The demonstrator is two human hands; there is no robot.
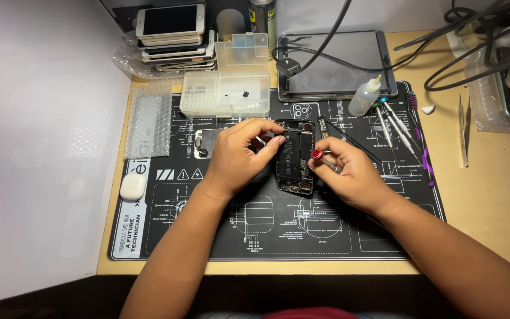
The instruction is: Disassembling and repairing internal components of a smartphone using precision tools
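at frame centre the left hand pinches the top edge of the opened phone, steadying it on the black work mat, while the right hand has its fingers closed around a red-capped screwdriver at the phone's right side. this looks like the screw-working step; the next move calls for a steady, upright tip. farther up, a clear parts box and stacked phones sit upper left.
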